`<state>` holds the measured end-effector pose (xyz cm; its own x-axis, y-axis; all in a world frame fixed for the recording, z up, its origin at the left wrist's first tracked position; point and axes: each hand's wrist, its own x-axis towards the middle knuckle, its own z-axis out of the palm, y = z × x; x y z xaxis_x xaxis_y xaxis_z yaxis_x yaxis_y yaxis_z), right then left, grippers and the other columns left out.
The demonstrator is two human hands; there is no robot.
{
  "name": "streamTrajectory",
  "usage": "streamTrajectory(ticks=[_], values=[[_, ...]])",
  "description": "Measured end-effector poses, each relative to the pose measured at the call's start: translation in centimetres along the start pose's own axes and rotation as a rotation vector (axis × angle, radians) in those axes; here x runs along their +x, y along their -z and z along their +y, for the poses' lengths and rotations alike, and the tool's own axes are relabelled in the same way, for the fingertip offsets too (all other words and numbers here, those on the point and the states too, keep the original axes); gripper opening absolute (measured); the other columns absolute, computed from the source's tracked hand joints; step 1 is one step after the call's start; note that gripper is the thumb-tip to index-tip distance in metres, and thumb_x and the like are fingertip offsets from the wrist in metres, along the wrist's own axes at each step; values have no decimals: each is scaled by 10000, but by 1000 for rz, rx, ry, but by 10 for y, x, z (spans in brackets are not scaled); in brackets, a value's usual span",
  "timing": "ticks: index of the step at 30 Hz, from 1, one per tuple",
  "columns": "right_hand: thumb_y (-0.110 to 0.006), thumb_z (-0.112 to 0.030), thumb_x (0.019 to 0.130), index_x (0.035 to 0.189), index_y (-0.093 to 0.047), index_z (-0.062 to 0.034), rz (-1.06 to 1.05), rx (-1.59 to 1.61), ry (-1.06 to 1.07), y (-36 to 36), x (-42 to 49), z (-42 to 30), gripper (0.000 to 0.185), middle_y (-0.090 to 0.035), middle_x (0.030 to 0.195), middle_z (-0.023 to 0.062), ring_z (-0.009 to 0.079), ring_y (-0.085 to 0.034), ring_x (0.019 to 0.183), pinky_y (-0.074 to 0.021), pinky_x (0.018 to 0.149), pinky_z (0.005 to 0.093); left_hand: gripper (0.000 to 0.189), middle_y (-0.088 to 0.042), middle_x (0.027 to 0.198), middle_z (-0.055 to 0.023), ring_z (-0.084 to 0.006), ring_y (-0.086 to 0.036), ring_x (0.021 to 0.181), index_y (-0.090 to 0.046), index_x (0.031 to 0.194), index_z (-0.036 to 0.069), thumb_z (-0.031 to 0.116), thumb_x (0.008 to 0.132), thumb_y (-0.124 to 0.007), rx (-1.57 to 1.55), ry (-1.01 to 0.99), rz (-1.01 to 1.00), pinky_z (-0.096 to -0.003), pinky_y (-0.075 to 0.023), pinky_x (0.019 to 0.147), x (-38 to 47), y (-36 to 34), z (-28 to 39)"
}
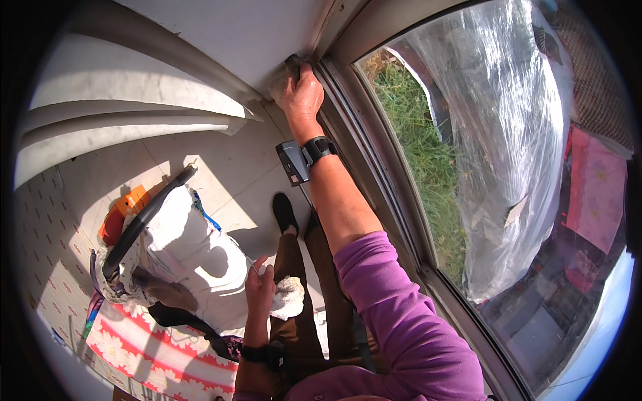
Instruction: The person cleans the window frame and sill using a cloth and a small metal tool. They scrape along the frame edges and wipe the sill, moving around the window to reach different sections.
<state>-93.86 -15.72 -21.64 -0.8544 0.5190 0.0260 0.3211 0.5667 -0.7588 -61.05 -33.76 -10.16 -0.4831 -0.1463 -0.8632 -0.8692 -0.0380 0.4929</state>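
My right hand (303,95) reaches up to the corner where the white wall meets the window frame (381,175). Its fingers close round a small dark thing (295,61), whose kind I cannot make out, against that corner. Lower down, in front of my trousers, my left hand (261,290) is closed on a crumpled white cloth (288,299), which bulges out on its right side. A thin, light-coloured rod shows by the left fingertips; whether the hand grips it is unclear.
Left of my legs are a heap of white fabric (200,250) with a curved black bar (145,220), an orange box (133,200) and a red-and-white floral cloth (150,351). Pale curtain-like folds (125,85) hang at upper left. The window glass stands at right, with clear plastic sheeting (506,150) beyond.
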Motion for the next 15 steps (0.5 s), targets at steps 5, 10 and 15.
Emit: streamTrajectory(ticks=[5, 10, 15], values=[[-643, -105, 835, 1298, -525, -122, 54, -51, -73, 31, -26, 11, 478, -645, 1104, 150, 363, -639, 926, -516, 771, 440, 337, -429, 583, 59, -24, -362, 482, -547, 1259, 34, 167, 952, -593, -19, 10, 15, -200, -295, 460, -4, 2, 4], [-656, -144, 837, 1272, -559, -142, 7, -153, -41, 61, -44, 33, 446, -679, 977, 153, 354, -654, 862, -524, 740, 432, 359, -413, 594, 64, -25, -346, 493, -528, 1283, 24, 175, 962, -581, 49, -18, 26, -201, -278, 470, -7, 1, 11], [-656, -172, 810, 1261, -566, -251, -113, -464, 15, 112, -75, 69, 467, -639, 879, 119, 342, -643, 709, -517, 623, 456, 354, -403, 610, 68, -19, -329, 501, -529, 1279, 24, 189, 970, -576, 20, -71, -2, -204, -262, 471, -15, -5, 13]])
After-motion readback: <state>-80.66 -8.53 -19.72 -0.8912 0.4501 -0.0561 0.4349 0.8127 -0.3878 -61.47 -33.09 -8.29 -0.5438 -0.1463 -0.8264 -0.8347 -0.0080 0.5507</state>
